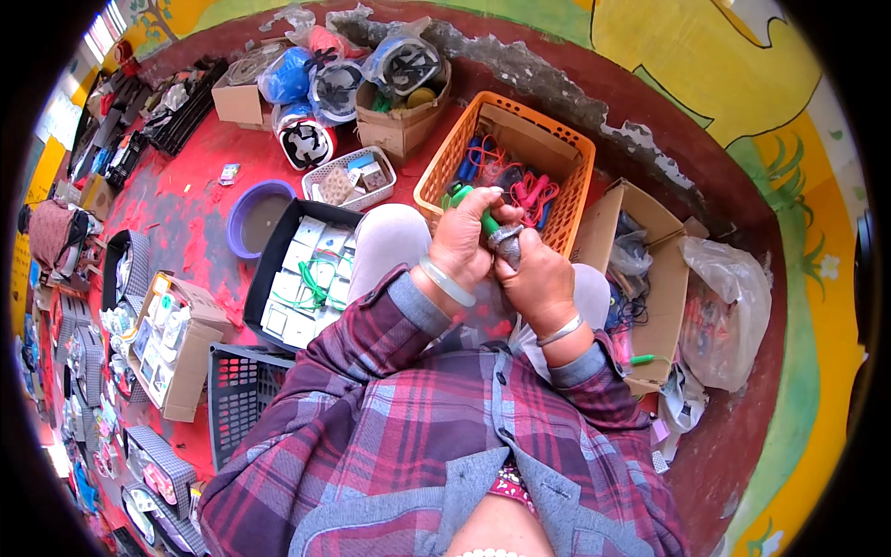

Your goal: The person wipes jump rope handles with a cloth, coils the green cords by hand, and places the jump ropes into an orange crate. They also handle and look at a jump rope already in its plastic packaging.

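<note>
In front of my knees, both hands are raised close together. My left hand (459, 243) is closed around a green skipping-rope handle (488, 223), whose end sticks out past the fingers. My right hand (543, 283) pinches a wadded grey cloth (506, 243) against the lower end of that handle. Just beyond my hands, an orange plastic basket (583, 162) holds several skipping ropes (533, 197) with pink and blue handles and tangled orange cords. A green cord (317, 281) lies on white boxes in the black tray (257, 302) left of my knee.
A purple basin (243, 215) and a white basket (379, 190) stand at the left. Right of my knee are an open carton (664, 320) and a clear plastic bag (729, 311). Wrapped helmets (336, 85) and cartons line the far wall; a dark crate (223, 399) touches my left side.
</note>
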